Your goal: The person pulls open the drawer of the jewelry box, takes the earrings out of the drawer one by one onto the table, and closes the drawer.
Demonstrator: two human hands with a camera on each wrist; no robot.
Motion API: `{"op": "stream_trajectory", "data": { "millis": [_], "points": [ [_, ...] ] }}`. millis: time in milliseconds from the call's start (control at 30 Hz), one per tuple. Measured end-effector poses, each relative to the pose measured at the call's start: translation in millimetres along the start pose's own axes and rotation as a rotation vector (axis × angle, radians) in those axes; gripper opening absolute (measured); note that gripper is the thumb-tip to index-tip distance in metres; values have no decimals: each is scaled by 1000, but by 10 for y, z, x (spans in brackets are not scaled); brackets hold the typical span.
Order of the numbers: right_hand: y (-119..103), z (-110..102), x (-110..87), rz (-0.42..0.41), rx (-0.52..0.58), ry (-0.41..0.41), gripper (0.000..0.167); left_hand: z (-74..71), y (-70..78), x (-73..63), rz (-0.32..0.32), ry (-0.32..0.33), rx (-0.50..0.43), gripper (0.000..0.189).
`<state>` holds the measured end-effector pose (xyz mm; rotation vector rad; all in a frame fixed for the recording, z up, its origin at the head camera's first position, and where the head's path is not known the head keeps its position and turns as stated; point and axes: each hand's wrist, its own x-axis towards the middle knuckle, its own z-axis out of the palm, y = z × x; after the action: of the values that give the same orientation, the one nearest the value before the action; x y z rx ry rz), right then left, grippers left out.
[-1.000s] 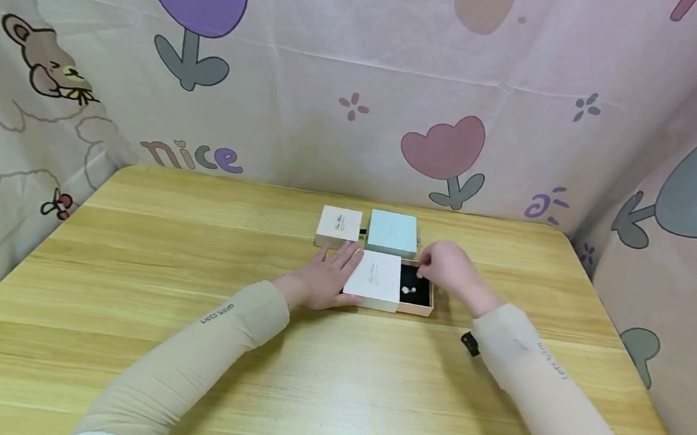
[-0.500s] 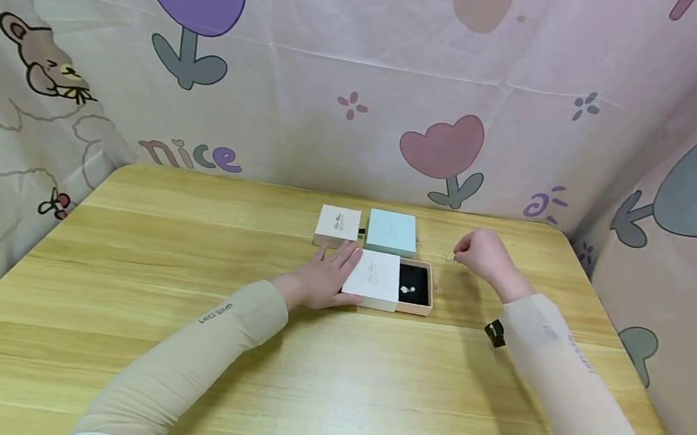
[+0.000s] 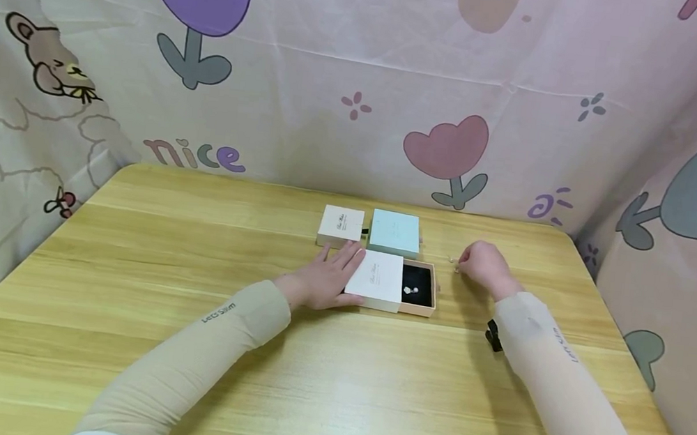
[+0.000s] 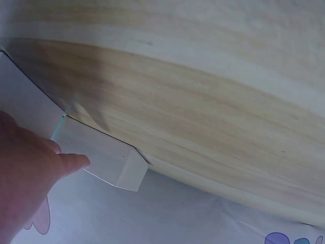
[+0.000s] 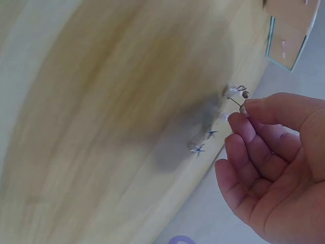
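My left hand [image 3: 325, 282] lies with straight fingers against the left end of a white jewellery box [image 3: 374, 279]. Its drawer [image 3: 431, 302] is pulled out to the right, showing a black pad [image 3: 421, 278] with an earring [image 3: 411, 291] on it. To the right of the box, my right hand [image 3: 485, 264] is low over the table. Its thumb and forefinger pinch a small earring [image 5: 237, 96] with a thin metal hook and a clear bead. Two small star-shaped pieces [image 5: 198, 149] lie near it on the table in the right wrist view.
Behind the opened box stand a small off-white box [image 3: 341, 224] with a black tab and a pale blue box [image 3: 395, 231]. A printed cloth [image 3: 307, 122] hangs behind the wooden table [image 3: 208, 232]. A black object [image 3: 493, 335] sits at my right wrist.
My right hand has lifted an earring from the drawer's pad, carried it right, then lowered it toward the table. One earring stays on the pad. My left hand has stayed at the box.
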<state>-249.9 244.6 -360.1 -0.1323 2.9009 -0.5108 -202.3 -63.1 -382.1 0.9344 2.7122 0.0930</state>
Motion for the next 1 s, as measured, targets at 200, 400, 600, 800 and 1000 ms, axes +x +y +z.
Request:
{"op": "stream_trajectory", "data": {
  "millis": [200,400,600,800,1000],
  "points": [
    [68,20,-1,-11,-18,8,11,7,-5,10,3,2,0,90],
    [118,48,-6,-14,-48,30,12,9,-5,12,3,0,3,90],
    [114,15,-31,-7,-59,36,12,5,1,18,3,8,-7,90],
    [20,-166,-106,-11,-35,50,19,-5,9,10,-4,6,-8,89],
    [-223,-256,-198,-108,-52,61,22,-4,10,9,-6,7,-13,89]
  ]
}}
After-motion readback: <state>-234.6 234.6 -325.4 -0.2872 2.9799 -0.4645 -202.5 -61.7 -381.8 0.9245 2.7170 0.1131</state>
